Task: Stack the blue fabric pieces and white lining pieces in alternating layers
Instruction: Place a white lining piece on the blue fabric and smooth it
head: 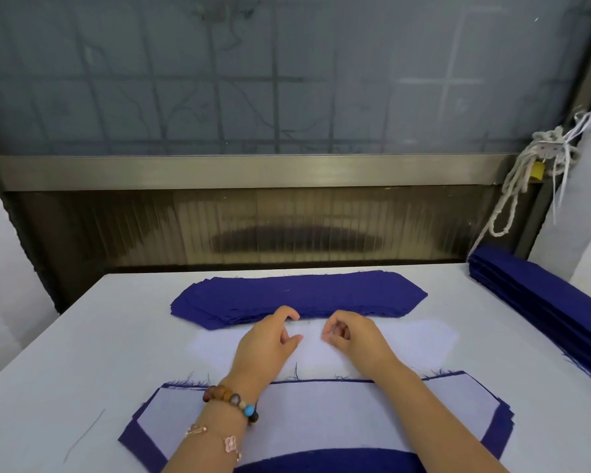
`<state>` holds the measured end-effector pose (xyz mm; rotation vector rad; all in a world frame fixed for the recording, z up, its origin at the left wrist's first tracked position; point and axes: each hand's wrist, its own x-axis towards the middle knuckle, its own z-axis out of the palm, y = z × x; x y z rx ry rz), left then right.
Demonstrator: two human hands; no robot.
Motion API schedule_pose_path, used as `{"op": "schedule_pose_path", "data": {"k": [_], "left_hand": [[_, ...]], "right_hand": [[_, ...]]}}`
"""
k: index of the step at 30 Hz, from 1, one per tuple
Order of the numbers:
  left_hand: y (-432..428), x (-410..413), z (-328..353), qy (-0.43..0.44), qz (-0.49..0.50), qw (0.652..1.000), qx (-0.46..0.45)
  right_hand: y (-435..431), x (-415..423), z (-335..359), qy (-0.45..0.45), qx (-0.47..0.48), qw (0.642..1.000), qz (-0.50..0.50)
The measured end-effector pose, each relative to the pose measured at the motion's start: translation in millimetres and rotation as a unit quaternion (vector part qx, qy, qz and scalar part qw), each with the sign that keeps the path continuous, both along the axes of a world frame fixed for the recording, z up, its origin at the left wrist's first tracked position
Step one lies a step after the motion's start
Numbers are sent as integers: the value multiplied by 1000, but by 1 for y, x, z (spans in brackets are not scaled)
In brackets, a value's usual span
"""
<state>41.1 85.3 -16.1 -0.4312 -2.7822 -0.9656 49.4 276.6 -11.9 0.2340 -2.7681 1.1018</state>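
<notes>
Held left hand and right hand side by side over white lining pieces, beside blue fabric stack, fingers curled inward; grip on lining indiscernible.
</notes>
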Motion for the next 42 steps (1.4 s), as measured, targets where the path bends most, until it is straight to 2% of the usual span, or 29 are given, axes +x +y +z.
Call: {"op": "schedule_pose_path", "data": {"k": [5, 11, 21, 30, 38, 42], "left_hand": [[0, 2, -5, 40, -17, 998, -51], [2, -1, -3, 36, -24, 994, -97], [1, -1, -3, 44, -16, 998, -52], [0, -5, -2, 61, -14, 994, -86], [6, -6, 3, 47, -32, 988, -143], [8, -7, 6, 55, -27, 989, -135]], "right_hand": [[1, -2, -7, 18, -1, 1000, -1], [0, -8, -10, 17, 38, 999, -11], [-1, -5, -7, 10, 29, 999, -9], [-2, -4, -5, 2, 23, 1000, -3], [-4, -6, -3, 3, 94, 996, -6], [-5, -7, -3, -1, 142, 990, 3]]}}
